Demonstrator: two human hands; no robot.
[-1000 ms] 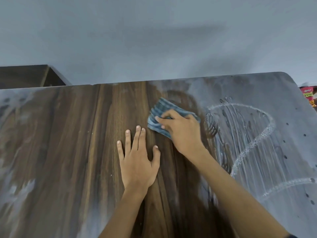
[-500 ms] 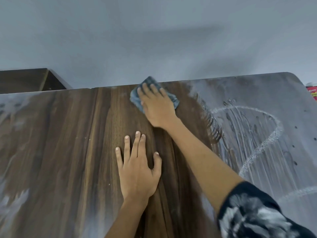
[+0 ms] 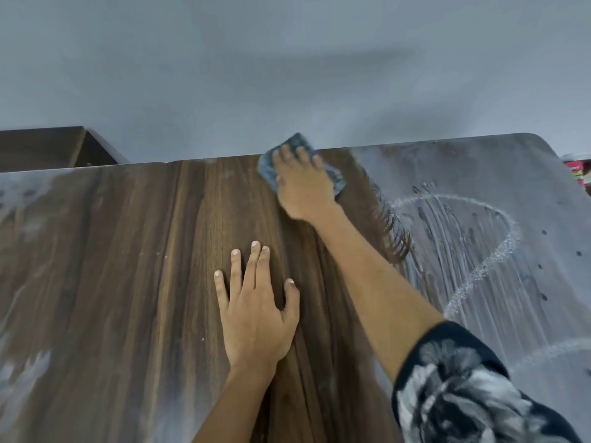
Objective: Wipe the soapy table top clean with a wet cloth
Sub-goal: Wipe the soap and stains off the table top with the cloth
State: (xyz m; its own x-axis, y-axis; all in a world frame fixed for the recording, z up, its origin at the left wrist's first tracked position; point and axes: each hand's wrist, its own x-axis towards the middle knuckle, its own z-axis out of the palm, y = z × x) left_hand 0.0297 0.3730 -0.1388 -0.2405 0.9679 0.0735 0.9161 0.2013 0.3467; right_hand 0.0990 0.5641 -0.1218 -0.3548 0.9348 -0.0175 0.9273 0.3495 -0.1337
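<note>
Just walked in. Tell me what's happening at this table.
A person is wiping soap off a wooden table top. The right hand presses a blue cloth flat at the far edge, with the arm stretched out. The left hand rests flat on the middle strip, which looks wiped down to bare wood grain. White soapy film covers the right side, and paler smears show along the left edge, so the job is partly done.
</note>
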